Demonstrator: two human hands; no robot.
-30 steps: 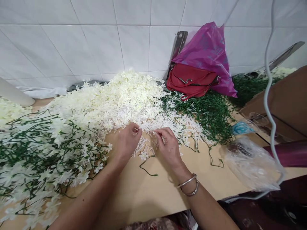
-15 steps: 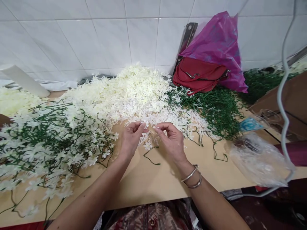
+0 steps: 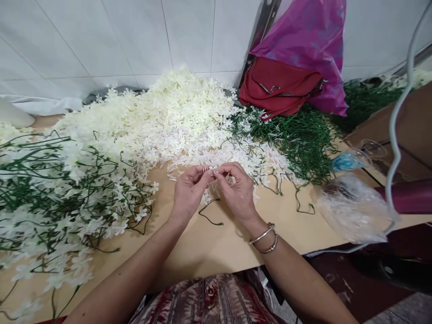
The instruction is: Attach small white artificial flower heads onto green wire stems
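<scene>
Both hands meet fingertip to fingertip over the front of a pile of white artificial flower heads (image 3: pixel 189 105). My left hand (image 3: pixel 191 191) pinches a small white artificial flower (image 3: pixel 213 168) between thumb and forefinger. My right hand (image 3: pixel 238 191) is closed in a pinch against that same spot; what sits in its fingertips is too small and covered to make out. Just below the hands, a single green stem (image 3: pixel 209 216) lies on the table. Thin white stamen-like strands (image 3: pixel 172 168) spread along the near side of the pile.
Stemmed white flowers (image 3: pixel 101 198) heap up at the left. Green stems (image 3: pixel 303 144) lie on the right, by a red handbag (image 3: pixel 280 85) and a purple plastic bag (image 3: pixel 310 45). A clear plastic bag (image 3: pixel 354 211) and a hanging grey cable (image 3: pixel 393 135) are farther right.
My hands have come together, closing the small gap between their fingertips, and the right fingers now touch the flower at the left ones. The camera view has tilted slightly downward.
</scene>
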